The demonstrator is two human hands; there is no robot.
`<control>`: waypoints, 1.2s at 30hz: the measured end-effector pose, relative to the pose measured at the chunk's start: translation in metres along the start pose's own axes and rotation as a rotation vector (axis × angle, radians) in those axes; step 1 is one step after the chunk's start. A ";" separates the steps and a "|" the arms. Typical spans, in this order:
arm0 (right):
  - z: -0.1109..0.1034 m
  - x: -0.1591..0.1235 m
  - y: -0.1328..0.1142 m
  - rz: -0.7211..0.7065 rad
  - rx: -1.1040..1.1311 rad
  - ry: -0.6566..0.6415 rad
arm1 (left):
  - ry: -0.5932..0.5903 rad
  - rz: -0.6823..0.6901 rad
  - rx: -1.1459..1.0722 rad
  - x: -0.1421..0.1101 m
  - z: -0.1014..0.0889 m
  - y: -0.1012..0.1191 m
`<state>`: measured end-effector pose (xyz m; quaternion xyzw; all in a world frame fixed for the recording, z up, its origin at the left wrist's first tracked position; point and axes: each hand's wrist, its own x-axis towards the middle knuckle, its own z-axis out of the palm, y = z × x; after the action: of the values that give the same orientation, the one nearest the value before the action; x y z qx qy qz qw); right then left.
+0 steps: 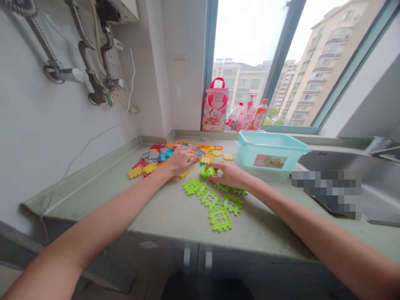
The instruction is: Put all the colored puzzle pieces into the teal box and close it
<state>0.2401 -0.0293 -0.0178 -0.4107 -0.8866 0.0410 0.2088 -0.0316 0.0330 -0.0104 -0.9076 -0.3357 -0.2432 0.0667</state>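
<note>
On the counter, several bright green plastic interlocking building blocks (pixel 220 219) with toothed edges and window-like grids lie in a loose group. My right hand (pixel 230 174) has its thumb and fingers around a green block (pixel 206 171) at the top of this group. More green pieces lie partly hidden under that hand. To the left, my left hand (pixel 183 160) rests over a mixed pile of blocks (pixel 151 156) in red, grey, blue, yellow and orange. Its fingers look bent and spread, and nothing shows held in them. Yellow blocks (pixel 206 158) lie between the two hands.
A turquoise plastic bin (pixel 271 150) stands behind my right hand, beside a steel sink (pixel 375 191). A pink bag (pixel 215 109) and several bottles (pixel 246 116) line the windowsill. Pipes (pixel 90 75) and a white cord (pixel 93 137) run along the left wall.
</note>
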 end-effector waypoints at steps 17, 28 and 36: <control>-0.033 0.000 0.006 -0.217 -0.217 0.183 | 0.028 0.051 0.027 0.004 0.002 -0.008; -0.129 -0.047 0.116 0.475 -0.403 0.808 | 0.033 0.048 0.043 0.003 -0.001 -0.016; -0.130 -0.054 0.140 0.750 -0.324 0.549 | 0.018 0.055 0.062 0.000 -0.007 -0.010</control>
<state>0.4229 0.0099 0.0485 -0.7244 -0.5849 -0.1349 0.3391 -0.0406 0.0391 -0.0050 -0.9117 -0.3173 -0.2390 0.1047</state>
